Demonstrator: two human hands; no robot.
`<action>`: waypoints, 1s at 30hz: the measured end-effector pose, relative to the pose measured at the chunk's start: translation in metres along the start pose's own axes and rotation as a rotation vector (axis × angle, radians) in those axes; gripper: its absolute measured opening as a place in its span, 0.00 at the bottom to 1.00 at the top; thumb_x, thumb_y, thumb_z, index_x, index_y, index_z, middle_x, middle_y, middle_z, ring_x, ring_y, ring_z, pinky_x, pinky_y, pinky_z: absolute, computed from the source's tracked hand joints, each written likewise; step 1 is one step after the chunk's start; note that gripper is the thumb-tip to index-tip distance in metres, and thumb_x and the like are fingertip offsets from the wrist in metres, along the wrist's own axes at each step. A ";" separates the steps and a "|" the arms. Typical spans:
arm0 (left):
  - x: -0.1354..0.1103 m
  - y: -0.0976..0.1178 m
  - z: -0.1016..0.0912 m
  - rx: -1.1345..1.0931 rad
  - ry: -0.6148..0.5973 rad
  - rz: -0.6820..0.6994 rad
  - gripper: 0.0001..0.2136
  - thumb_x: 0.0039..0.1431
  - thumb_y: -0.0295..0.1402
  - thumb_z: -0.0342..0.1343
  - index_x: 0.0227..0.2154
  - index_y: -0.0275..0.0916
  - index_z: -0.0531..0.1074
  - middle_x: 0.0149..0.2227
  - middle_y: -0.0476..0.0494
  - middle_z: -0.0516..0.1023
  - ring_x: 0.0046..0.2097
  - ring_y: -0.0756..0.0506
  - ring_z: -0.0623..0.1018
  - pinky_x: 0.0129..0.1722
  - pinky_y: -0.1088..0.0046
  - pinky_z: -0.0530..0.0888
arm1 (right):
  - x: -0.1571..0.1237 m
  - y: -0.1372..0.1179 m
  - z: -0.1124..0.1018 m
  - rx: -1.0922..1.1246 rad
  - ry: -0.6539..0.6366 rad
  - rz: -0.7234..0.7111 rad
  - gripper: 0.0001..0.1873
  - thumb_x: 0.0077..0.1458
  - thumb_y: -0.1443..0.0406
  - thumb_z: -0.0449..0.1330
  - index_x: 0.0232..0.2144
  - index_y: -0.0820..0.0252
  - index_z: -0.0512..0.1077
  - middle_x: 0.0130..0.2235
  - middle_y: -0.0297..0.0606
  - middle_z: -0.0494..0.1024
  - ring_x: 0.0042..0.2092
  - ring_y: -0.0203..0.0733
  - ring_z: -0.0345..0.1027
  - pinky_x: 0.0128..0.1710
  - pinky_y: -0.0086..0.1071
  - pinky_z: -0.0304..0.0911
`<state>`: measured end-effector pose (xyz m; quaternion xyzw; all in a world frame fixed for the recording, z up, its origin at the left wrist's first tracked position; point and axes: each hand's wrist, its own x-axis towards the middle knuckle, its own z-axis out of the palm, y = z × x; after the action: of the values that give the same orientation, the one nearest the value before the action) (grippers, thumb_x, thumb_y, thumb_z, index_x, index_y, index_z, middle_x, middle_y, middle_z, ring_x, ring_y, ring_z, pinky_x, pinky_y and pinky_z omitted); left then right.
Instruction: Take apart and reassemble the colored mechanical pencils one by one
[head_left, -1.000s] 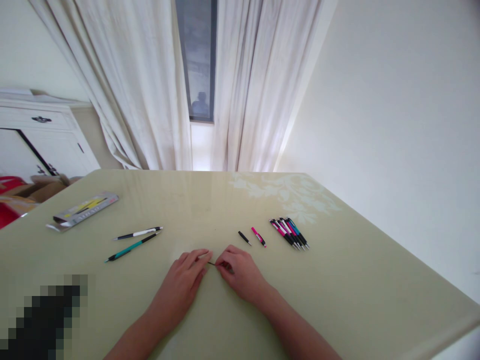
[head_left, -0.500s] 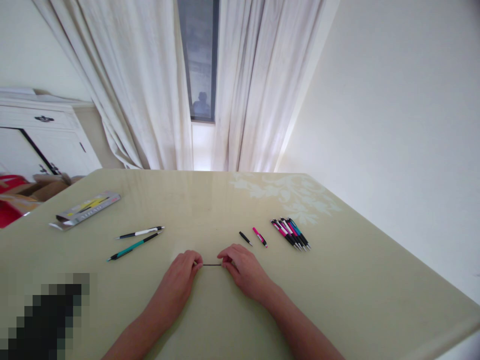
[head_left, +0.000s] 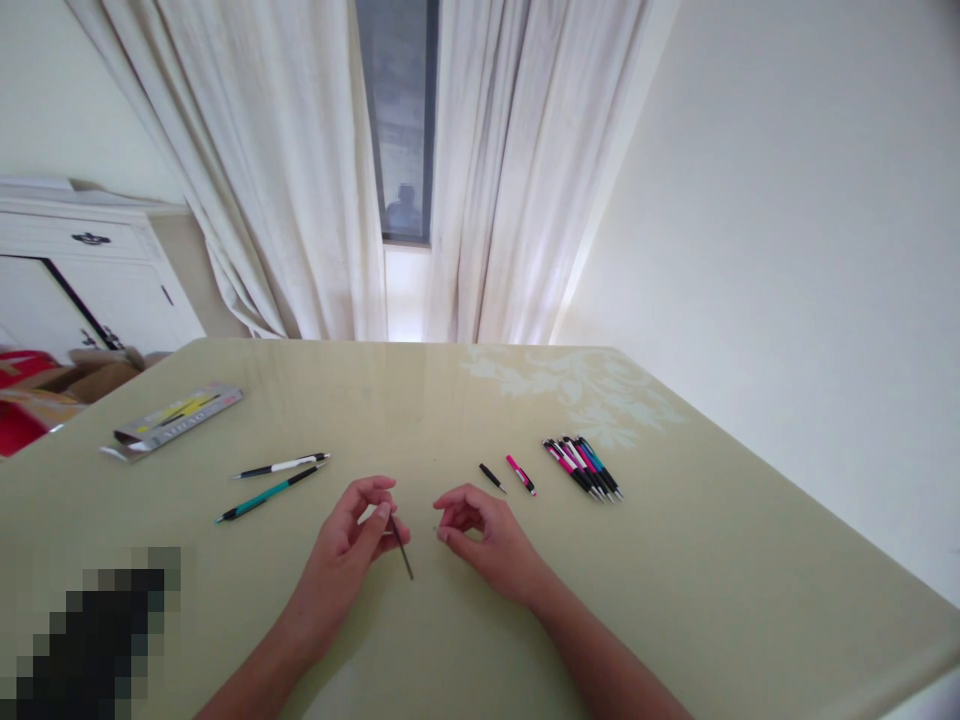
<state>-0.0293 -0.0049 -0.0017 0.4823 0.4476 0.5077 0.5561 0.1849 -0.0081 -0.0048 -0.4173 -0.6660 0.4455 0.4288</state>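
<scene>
Two hands (head_left: 349, 540) and a thin dark stick (head_left: 404, 556) at the pale green surface (head_left: 405, 420).
The left hand pinches the stick between thumb and fingers, and its free end pokes out past them. The right hand (head_left: 484, 535) is apart from it, fingers curled; I can't tell if they hold anything. Past it lie a short black pen piece (head_left: 491, 477) and a pink pen piece (head_left: 520, 475).
</scene>
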 end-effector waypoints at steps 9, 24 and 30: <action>-0.004 0.002 0.005 0.363 -0.256 -0.003 0.14 0.61 0.44 0.60 0.42 0.40 0.80 0.40 0.42 0.84 0.42 0.40 0.81 0.46 0.66 0.76 | -0.001 -0.004 -0.001 0.153 -0.007 -0.030 0.14 0.59 0.62 0.67 0.46 0.58 0.74 0.39 0.38 0.81 0.42 0.40 0.76 0.48 0.38 0.71; -0.006 0.003 0.004 0.463 -0.220 -0.028 0.14 0.59 0.45 0.61 0.35 0.39 0.81 0.24 0.49 0.76 0.27 0.47 0.72 0.26 0.75 0.66 | -0.002 -0.006 -0.003 0.120 0.001 -0.034 0.12 0.58 0.62 0.68 0.44 0.58 0.75 0.38 0.38 0.82 0.40 0.40 0.77 0.46 0.36 0.72; -0.006 -0.001 0.002 0.471 -0.252 0.011 0.14 0.62 0.45 0.59 0.37 0.39 0.80 0.26 0.49 0.76 0.29 0.47 0.72 0.29 0.74 0.66 | -0.002 -0.011 -0.004 0.073 0.005 -0.046 0.12 0.58 0.62 0.68 0.43 0.58 0.76 0.38 0.38 0.83 0.40 0.40 0.78 0.45 0.36 0.72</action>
<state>-0.0280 -0.0110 -0.0027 0.6604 0.4781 0.3282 0.4771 0.1873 -0.0121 0.0058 -0.3871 -0.6577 0.4583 0.4555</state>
